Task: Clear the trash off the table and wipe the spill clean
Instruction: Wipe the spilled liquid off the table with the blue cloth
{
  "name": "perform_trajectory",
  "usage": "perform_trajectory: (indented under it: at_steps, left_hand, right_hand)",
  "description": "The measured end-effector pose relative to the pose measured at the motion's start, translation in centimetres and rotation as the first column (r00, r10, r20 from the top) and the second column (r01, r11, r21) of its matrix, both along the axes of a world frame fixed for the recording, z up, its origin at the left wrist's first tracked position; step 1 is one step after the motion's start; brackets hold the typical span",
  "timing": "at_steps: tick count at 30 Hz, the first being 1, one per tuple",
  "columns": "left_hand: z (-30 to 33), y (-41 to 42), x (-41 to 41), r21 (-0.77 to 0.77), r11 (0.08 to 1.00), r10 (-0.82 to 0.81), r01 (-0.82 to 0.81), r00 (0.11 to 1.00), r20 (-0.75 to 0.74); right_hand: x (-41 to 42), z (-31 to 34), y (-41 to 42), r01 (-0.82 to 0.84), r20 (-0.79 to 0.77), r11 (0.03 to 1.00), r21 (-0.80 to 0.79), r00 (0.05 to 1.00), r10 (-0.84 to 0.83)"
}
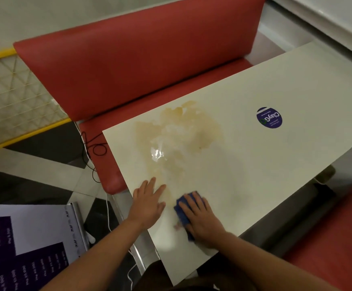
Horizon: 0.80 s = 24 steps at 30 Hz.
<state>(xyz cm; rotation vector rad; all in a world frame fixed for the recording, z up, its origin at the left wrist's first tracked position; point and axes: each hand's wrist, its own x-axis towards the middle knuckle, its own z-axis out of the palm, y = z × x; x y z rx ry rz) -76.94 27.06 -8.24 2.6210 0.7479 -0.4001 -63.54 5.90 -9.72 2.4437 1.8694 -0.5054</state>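
Observation:
A wide yellowish-brown spill (177, 139) covers the left half of the cream table (275, 156), with a glossy wet patch in its middle. My right hand (202, 219) presses flat on a blue cloth (182, 208) at the spill's near edge. Only the cloth's left side shows from under the fingers. My left hand (147, 202) lies flat on the tabletop just left of the cloth, fingers straight and spread, touching the spill's near fringe. No trash is visible on the table.
A round purple sticker (269, 117) sits on the table's right part. A red booth bench (141, 66) runs along the far side and another red seat (338, 238) is at the near right. Black and white cables (95, 148) trail by the table's left end, beside a purple-and-white sign (24, 238).

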Motion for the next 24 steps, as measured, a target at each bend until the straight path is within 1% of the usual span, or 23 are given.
perform_trajectory:
  at_steps: [2, 4, 6, 7, 9, 11, 14, 17, 20, 22, 24]
  left_hand:
    - [-0.1, 0.0, -0.1, -0.003, 1.0, 0.0, 0.0, 1.0, -0.003]
    - [-0.1, 0.0, -0.1, -0.017, 1.0, 0.004, -0.003, 1.0, 0.012]
    - [-0.1, 0.1, -0.1, -0.018, 1.0, 0.003, -0.003, 1.0, 0.007]
    - [-0.1, 0.1, -0.1, -0.017, 1.0, 0.002, -0.002, 1.0, 0.0]
    - [0.1, 0.1, 0.0, -0.016, 1.0, 0.004, -0.004, 1.0, 0.001]
    - [0.3, 0.0, 0.0, -0.014, 1.0, -0.001, 0.001, 1.0, 0.0]
    - [0.5, 0.0, 0.0, -0.009, 1.0, -0.004, 0.004, 1.0, 0.001]
    - [0.4, 0.0, 0.3, 0.002, 1.0, 0.0, 0.0, 1.0, -0.005]
    - [0.0, 0.0, 0.2, -0.007, 1.0, 0.001, -0.001, 1.0, -0.019]
    - [-0.2, 0.0, 0.1, -0.013, 1.0, 0.002, -0.003, 1.0, -0.01]
    - [-0.4, 0.0, 0.0, -0.006, 1.0, 0.0, 0.0, 1.0, -0.001]
  right_hand:
    - [2.7, 0.3, 2.6, 0.155, -0.034, 0.988, 0.003, 0.987, -0.155]
    - [4.7, 0.5, 4.8, 0.306, -0.038, 0.952, -0.031, 0.951, -0.307]
    - [5.0, 0.4, 5.8, 0.364, 0.018, 0.93, -0.046, 0.931, -0.363]
    - [4.4, 0.5, 5.6, 0.359, 0.042, 0.933, -0.024, 0.933, -0.357]
    - [1.9, 0.4, 3.9, 0.27, 0.043, 0.963, -0.018, 0.962, -0.269]
    - [-1.6, 0.0, 1.1, 0.169, 0.029, 0.985, -0.038, 0.985, -0.168]
    - [-5.0, -0.6, -1.6, 0.121, 0.04, 0.987, -0.107, 0.992, -0.117]
    - [-3.9, -0.7, -1.5, 0.077, 0.044, 0.991, -0.105, 0.996, -0.073]
    - [-0.5, 0.1, 0.9, -0.032, -0.026, 0.997, -0.069, 0.999, 0.03]
    - [2.4, 0.3, 4.0, 0.013, -0.068, 0.997, -0.08, 0.998, -0.019]
    - [5.3, 0.5, 7.5, 0.16, -0.094, 0.985, -0.066, 0.982, -0.166]
